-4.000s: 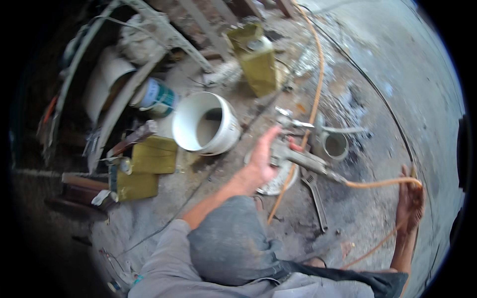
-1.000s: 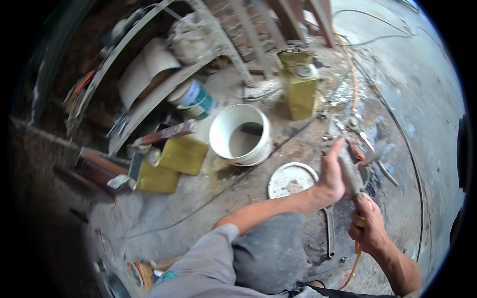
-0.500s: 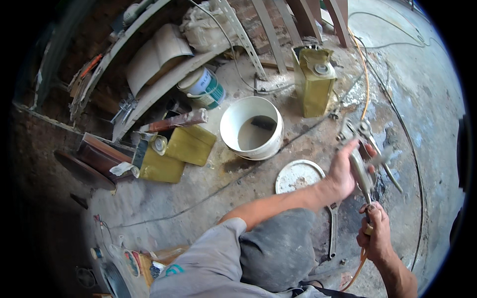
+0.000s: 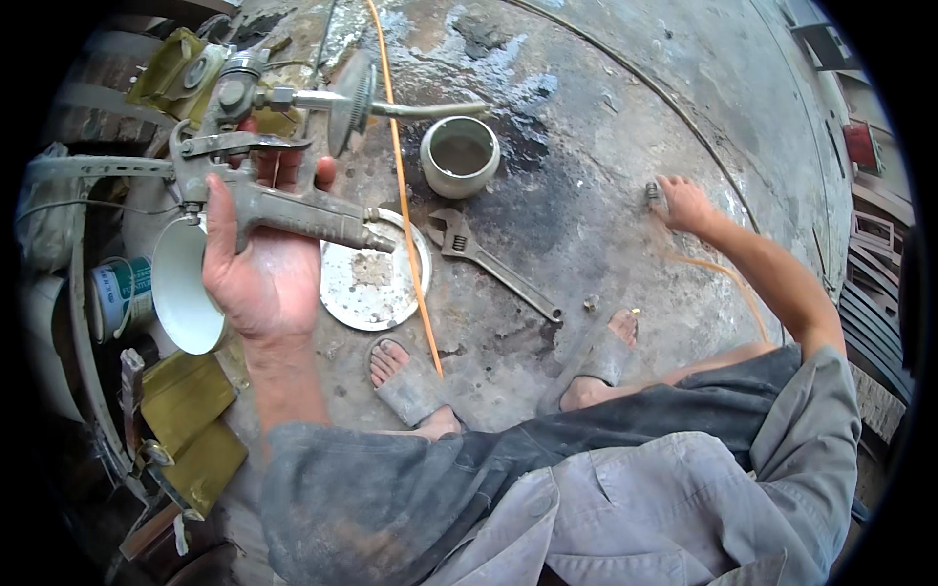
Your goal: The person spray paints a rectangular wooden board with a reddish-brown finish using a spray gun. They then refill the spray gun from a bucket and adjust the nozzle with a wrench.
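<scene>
A grey metal spray gun (image 4: 283, 210) lies across my left hand (image 4: 269, 273), whose fingers curl round its handle below the trigger lever. From the gun's side sticks a round cup lid (image 4: 352, 103) with a bent metal tube. The handle's threaded end is bare, with no hose on it. My right hand (image 4: 684, 203) is stretched out low over the floor at the right, fingertips closed on a small dark ribbed piece (image 4: 653, 193); its kind is unclear. A metal cup (image 4: 431, 161) with liquid in it and an adjustable wrench (image 4: 498, 277) rest on the floor between my hands.
A white bucket lid (image 4: 342, 293) lies by my left foot, with an orange hose (image 4: 399, 166) across it. Left of it are a white bucket (image 4: 181, 293), yellow-green tins (image 4: 191, 400) and a paint pail (image 4: 122, 293). A black cable (image 4: 635, 73) curves along the floor.
The view has swung right. My right hand has left the gun's handle end and reached out to the right. The gun is now off the hose and is held up in my left hand.
</scene>
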The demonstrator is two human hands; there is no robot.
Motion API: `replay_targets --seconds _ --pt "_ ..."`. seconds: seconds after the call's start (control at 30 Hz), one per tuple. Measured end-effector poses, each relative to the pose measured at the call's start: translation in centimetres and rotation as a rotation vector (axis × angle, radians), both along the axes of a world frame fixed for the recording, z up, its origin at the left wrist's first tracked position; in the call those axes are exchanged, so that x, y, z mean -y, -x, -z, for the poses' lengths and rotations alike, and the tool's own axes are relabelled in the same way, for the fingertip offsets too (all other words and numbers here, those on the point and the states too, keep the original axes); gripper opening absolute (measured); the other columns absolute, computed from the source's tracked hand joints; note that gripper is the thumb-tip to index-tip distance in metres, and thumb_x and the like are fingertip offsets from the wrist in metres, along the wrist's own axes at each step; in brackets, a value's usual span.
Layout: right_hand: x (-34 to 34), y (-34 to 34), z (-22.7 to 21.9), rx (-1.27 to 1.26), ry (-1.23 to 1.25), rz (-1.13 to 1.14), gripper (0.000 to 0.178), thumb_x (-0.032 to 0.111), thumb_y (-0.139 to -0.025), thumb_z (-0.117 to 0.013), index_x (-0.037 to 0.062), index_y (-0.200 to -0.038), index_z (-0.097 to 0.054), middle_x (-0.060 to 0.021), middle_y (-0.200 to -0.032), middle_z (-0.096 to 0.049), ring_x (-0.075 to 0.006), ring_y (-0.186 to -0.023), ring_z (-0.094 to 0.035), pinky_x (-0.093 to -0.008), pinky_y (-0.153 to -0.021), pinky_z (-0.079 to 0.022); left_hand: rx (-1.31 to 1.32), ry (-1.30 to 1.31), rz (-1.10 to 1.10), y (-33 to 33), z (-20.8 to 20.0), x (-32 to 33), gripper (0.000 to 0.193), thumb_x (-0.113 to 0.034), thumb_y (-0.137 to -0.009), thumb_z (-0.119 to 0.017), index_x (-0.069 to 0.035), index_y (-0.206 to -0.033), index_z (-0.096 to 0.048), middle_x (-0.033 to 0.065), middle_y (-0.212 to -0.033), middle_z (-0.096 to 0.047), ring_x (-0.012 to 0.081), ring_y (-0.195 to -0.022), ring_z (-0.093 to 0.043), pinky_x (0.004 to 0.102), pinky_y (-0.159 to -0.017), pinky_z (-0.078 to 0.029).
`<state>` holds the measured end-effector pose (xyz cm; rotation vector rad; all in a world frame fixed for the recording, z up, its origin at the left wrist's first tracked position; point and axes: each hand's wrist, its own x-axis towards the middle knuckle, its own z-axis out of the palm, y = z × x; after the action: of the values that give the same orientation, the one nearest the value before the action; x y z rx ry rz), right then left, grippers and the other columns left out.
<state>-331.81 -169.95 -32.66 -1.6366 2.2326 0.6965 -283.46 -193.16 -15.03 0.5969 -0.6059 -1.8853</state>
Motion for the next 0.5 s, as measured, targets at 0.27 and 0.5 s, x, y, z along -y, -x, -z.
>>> replay_targets --seconds 0.27,0.5 --pt "3.1 -19.5 0.3 0.612 0.026 -0.309 0.048 0.042 -0.087 -0.07 0.0043 -0.112 -0.052 -0.0203 -0.107 -0.063 -0.0391 -0.094 -0.067 -0.0488 -0.076 -0.056 0.273 0.093 -0.091 1.1 2.7 -3.0 0.047 -0.026 -0.098 -0.057 -0.006 -0.14 -0.049 0.0102 -0.13 -0.058 0.0248 -0.119 -0.054 0.0489 -0.091 -0.048" --pt "4.1 -25.5 4.5 0.659 0.142 -0.183 0.054 0.034 -0.082 -0.075 -0.0036 -0.11 -0.047 -0.0239 -0.1 -0.06 -0.0398 -0.089 -0.069 -0.0469 -0.073 -0.058 0.329 0.178 -0.172 -1.2 2.8 -3.3 0.048 -0.018 -0.095 -0.054 -0.002 -0.14 -0.048 0.013 -0.126 -0.06 0.0234 -0.106 -0.06 0.042 -0.081 -0.054"
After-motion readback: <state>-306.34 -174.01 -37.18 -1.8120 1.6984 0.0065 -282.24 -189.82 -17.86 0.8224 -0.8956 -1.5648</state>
